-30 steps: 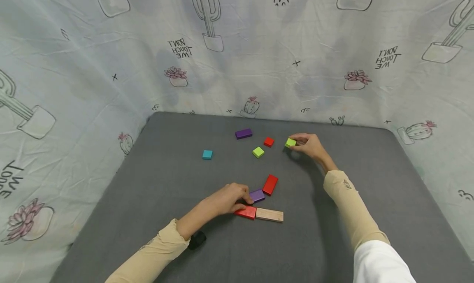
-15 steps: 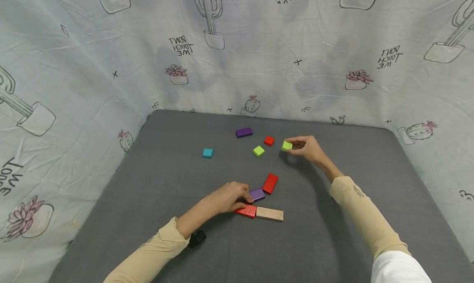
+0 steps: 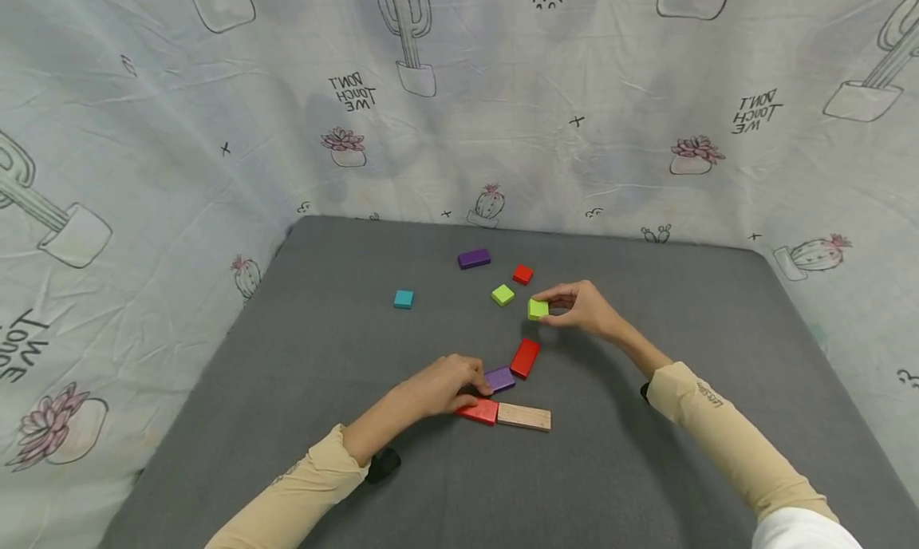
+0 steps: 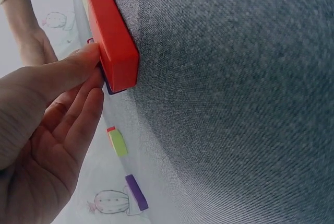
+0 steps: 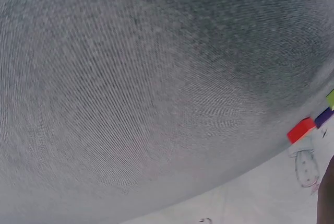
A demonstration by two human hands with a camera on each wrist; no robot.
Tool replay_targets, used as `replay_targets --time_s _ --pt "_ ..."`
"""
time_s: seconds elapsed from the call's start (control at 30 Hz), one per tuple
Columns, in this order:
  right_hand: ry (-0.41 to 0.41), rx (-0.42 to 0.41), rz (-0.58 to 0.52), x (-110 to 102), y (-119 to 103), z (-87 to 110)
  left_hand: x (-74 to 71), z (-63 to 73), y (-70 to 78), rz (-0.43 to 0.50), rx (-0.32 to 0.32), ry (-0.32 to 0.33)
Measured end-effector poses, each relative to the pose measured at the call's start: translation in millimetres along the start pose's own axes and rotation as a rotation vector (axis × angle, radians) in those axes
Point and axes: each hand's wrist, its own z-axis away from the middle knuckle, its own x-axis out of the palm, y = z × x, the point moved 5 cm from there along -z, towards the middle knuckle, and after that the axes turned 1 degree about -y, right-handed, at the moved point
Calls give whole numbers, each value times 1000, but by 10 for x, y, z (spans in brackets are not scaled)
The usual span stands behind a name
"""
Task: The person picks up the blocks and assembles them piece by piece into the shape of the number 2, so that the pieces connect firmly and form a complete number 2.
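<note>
Right hand (image 3: 580, 308) — thumb and fingers pinching a lime block (image 3: 537, 310), near a slanted red block (image 3: 525, 359). Left hand (image 3: 445, 383) — thumb and forefinger parted, touching a nearer red block (image 3: 479, 411) and a purple block (image 3: 501, 379), both partly covered.

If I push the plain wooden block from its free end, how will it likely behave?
The plain wooden block is probably stiff, looking like bare wood. Being flat-sided and lying low, it should slide rather than roll or tip. It may also nudge the red block at its other end.
</note>
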Motion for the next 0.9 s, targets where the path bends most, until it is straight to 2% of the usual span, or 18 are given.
replay_targets --time_s 0.13,0.27,0.67,0.9 --pt "-20 -49 10 20 -41 -21 4 -1 3 -5 3 4" --pt "-16 -69 81 6 -36 -52 0 -3 17 -11 -3 -2" --pt "-55 -73 180 44 58 -88 11 -19 17 -11 -39 -30" --pt "-82 -104 211 111 63 -115 12 -9 12 -6 -27 -21"
